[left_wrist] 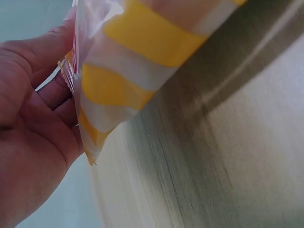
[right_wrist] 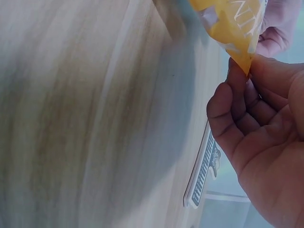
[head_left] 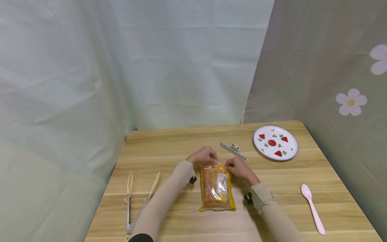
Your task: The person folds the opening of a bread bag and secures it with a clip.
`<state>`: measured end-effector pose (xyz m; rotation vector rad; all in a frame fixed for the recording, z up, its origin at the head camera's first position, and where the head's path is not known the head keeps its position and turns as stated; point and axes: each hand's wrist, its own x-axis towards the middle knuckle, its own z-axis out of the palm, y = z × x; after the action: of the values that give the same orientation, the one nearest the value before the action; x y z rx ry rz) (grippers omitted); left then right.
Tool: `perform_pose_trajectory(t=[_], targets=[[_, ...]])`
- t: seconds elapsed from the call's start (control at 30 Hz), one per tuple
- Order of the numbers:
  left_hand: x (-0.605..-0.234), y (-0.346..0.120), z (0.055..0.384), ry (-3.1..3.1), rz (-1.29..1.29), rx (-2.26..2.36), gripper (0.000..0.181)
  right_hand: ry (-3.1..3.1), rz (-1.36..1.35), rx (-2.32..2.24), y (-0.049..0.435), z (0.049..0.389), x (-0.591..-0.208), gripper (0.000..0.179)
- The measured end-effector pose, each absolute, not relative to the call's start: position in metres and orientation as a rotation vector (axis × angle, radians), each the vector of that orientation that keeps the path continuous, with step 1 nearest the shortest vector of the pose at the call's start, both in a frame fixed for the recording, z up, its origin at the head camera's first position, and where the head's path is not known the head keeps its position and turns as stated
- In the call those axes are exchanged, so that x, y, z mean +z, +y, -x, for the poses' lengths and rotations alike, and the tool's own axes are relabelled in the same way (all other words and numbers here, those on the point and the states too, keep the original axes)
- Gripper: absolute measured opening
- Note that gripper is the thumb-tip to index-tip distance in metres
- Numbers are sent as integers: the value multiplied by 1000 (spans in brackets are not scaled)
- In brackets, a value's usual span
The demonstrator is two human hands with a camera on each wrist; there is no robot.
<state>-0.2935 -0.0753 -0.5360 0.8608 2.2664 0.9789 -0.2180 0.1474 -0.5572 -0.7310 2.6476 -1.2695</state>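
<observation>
A clear and yellow plastic bag of bread with a white label lies near the middle of the wooden table. Its far end is held by both hands. My left hand pinches the top edge near the middle; in the left wrist view the thumb and fingers of this hand grip the crinkled seal of the bag. At the top right corner my right hand pinches the film. The right wrist view shows the yellow corner of the bag between thumb and index finger of that hand.
Just beyond the hands lies a long bag clip with a piano-key pattern. A white plate with watermelon prints is at the back right. Splayed tongs lie at the left, a pink spoon at the right. Curtains surround the table.
</observation>
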Motion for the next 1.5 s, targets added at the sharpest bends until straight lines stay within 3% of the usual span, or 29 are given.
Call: perform_pose_trajectory(t=[1.5], targets=[[-537,-83,290,2306,-811,1158,12,2592,663,-1204,159,223,-555,9]])
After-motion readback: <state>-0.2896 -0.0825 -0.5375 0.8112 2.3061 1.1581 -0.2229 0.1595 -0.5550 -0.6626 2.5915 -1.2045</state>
